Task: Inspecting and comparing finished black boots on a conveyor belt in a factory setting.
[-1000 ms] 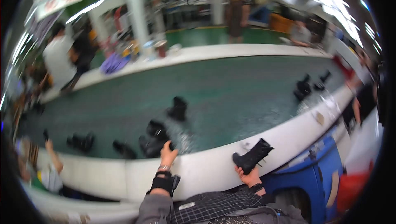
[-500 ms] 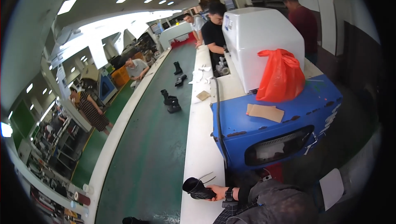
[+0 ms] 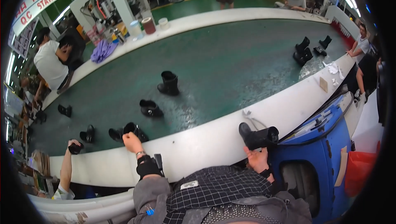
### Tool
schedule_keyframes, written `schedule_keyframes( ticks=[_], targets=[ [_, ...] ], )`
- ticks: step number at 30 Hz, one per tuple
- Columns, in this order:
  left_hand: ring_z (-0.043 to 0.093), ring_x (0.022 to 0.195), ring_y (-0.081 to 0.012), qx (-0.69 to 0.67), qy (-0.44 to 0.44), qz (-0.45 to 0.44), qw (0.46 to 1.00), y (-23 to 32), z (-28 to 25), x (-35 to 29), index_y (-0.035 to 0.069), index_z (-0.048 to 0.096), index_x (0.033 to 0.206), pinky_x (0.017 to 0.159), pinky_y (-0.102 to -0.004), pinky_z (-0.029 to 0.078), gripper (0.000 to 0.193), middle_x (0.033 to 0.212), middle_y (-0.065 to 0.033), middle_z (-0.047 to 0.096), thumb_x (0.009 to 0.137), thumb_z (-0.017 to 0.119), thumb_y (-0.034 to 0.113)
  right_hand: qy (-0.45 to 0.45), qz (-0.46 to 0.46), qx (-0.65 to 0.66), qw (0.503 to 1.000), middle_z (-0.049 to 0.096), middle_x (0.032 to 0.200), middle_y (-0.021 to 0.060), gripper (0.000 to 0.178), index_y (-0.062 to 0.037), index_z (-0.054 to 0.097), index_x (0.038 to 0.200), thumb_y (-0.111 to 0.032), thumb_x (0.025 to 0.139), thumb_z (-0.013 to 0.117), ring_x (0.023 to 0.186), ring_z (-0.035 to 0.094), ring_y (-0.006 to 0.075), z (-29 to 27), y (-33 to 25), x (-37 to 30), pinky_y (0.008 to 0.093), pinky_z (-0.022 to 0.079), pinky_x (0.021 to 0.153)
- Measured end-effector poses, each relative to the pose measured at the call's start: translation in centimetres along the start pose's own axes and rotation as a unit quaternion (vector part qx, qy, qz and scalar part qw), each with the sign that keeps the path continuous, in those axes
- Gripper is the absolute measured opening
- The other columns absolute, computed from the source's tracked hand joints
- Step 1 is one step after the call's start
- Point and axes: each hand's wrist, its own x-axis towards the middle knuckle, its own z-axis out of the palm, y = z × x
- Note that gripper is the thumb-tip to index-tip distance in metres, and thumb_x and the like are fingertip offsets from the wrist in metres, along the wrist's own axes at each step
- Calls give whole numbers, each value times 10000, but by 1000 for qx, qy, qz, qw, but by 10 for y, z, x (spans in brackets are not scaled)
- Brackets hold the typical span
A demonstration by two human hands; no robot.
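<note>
My left hand [image 3: 133, 143] is closed at the top edge of a black boot [image 3: 139, 131] at the near side of the green conveyor belt [image 3: 214, 63]. Its fingertips are partly hidden against the boot. Palm up and fingers stretched, my right hand [image 3: 258, 160] lies just below another black boot [image 3: 260, 137]. That boot rests on its side on the white ledge [image 3: 198, 152], toe to the left and shaft opening to the right. A dark boot [image 3: 115, 134] sits left of my left hand, and one more boot [image 3: 149, 108] stands behind it.
Several other boots stand along the belt, including an upright one [image 3: 168, 83]. At the left, a co-worker's hand [image 3: 74, 145] holds a black boot. A blue machine [image 3: 305, 154] is on the right, with a red bag [image 3: 359, 172]. Across the belt lies a purple cloth [image 3: 103, 51].
My view has swung left along the belt. The boot that my right hand gripped now lies on the ledge, the hand opened under it. My left hand has come into view at another boot.
</note>
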Motion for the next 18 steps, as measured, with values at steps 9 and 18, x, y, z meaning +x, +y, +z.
schedule_keyframes(
  ticks=[9, 18],
  targets=[
    [629, 797, -357, 14, -30, 67, 997, -21, 7, 23, -5, 652, 959, 721, -418, 489, 379, 922, -196, 674, 869, 469, 315, 15, 103, -62, 993, 586, 1018, 258, 459, 68, 494, 1024, -366, 924, 382, 872, 615, 356, 20, 8, -26, 437, 522, 762],
    [583, 984, -431, 176, -18, 67, 982, 5, 18, 20, 111, 677, 1065, 893, -450, 466, 411, 1082, -239, 624, 872, 436, 382, 62, 171, -198, 963, 621, 959, 236, 365, -7, 439, 929, -370, 910, 409, 710, 638, 283, 11, -30, -11, 367, 515, 525]
  ],
)
